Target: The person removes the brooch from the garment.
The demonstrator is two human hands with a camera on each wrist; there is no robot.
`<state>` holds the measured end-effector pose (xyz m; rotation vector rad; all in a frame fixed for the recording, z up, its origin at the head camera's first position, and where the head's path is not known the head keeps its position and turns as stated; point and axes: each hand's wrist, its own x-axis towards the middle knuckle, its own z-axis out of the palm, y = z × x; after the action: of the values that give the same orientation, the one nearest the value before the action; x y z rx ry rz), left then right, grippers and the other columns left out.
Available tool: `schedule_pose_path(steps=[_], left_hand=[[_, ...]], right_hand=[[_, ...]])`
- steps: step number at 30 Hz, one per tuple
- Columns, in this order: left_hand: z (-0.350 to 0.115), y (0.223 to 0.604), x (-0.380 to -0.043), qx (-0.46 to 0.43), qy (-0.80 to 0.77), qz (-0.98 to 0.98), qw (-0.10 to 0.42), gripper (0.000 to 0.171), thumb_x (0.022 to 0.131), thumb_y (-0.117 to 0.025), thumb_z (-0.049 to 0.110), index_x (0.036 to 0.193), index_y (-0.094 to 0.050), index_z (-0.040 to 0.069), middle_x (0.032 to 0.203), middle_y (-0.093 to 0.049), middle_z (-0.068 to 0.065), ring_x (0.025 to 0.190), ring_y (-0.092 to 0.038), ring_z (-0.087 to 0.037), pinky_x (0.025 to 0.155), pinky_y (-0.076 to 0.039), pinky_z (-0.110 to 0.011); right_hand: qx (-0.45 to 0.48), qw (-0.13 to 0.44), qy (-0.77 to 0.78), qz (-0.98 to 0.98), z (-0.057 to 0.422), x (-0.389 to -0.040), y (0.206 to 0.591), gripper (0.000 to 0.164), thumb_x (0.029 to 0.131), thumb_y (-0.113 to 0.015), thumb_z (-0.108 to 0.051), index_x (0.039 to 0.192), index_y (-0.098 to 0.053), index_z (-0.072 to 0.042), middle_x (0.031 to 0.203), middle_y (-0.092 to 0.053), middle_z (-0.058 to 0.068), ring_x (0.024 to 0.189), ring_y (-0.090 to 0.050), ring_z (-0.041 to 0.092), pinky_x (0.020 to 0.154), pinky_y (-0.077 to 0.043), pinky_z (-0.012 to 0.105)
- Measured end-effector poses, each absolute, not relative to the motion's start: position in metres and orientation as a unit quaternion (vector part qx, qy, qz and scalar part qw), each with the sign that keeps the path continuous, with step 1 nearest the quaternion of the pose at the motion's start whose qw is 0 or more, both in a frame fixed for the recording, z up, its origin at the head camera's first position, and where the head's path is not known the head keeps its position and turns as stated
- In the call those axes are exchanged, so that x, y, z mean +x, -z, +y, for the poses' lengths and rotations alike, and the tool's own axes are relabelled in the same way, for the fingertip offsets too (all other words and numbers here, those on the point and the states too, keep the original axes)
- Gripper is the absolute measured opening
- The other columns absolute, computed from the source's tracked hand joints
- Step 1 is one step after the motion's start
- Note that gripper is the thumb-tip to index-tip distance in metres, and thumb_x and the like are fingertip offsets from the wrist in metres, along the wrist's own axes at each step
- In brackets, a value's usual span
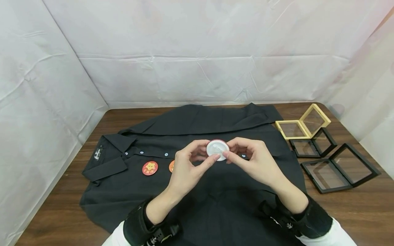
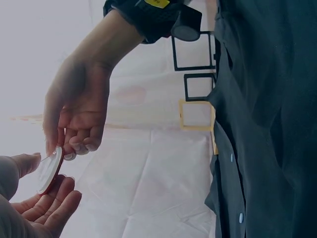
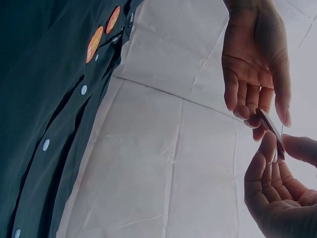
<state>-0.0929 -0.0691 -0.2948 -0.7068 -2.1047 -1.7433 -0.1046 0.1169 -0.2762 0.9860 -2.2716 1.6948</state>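
Both hands hold a round pin-back badge (image 1: 217,149) in the air above a black shirt (image 1: 215,191). Its white back faces the head camera, and a red edge shows along the rim. My left hand (image 1: 192,160) pinches the badge's left side, thumb on the back and fingers behind. From the other side, my right hand (image 1: 252,159) pinches the right edge, its thumb near the pin. A thin pin needle (image 3: 282,130) stands out from the back in the right wrist view. The badge's front is hidden from the head view.
A red star badge (image 1: 149,168) and an orange badge (image 1: 171,166), partly hidden by my left hand, lie on the shirt. At right, a yellow frame (image 1: 292,130), a small black frame (image 1: 304,148) and a larger black frame (image 1: 327,174) stand unfolded on the wooden table (image 1: 366,205).
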Motion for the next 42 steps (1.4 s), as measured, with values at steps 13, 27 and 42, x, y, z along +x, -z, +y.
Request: schedule_pose_path(steps=[13, 27, 42], left_hand=[[-0.066, 0.296, -0.091, -0.238, 0.651, -0.704, 0.153, 0.024, 0.076, -0.071, 0.002, 0.098, -0.061, -0.002, 0.077, -0.063, -0.008, 0.069, -0.059, -0.016, 0.063, -0.053, -0.03], [-0.07, 0.294, -0.089, -0.233, 0.702, -0.663, 0.114, 0.023, 0.074, -0.067, -0.01, 0.096, -0.06, -0.008, 0.081, -0.062, -0.018, 0.069, -0.058, -0.016, 0.067, -0.053, -0.033], [-0.072, 0.296, -0.088, -0.241, 0.725, -0.636, 0.108, 0.02, 0.075, -0.066, -0.01, 0.093, -0.059, -0.01, 0.078, -0.061, -0.021, 0.068, -0.058, -0.014, 0.066, -0.053, -0.031]], right_hand=[[0.331, 0.071, -0.576, -0.744, 0.114, -0.099, 0.275, 0.014, 0.081, -0.062, 0.005, 0.091, -0.064, -0.005, 0.076, -0.063, 0.003, 0.063, -0.06, 0.016, 0.057, -0.05, 0.027], [0.345, 0.094, -0.578, -0.734, 0.11, -0.095, 0.278, 0.017, 0.079, -0.063, 0.008, 0.092, -0.065, -0.004, 0.078, -0.063, 0.002, 0.063, -0.059, 0.016, 0.058, -0.051, 0.028], [0.352, 0.104, -0.579, -0.729, 0.106, -0.091, 0.281, 0.019, 0.079, -0.063, 0.008, 0.092, -0.064, -0.004, 0.075, -0.062, 0.002, 0.062, -0.058, 0.016, 0.058, -0.05, 0.027]])
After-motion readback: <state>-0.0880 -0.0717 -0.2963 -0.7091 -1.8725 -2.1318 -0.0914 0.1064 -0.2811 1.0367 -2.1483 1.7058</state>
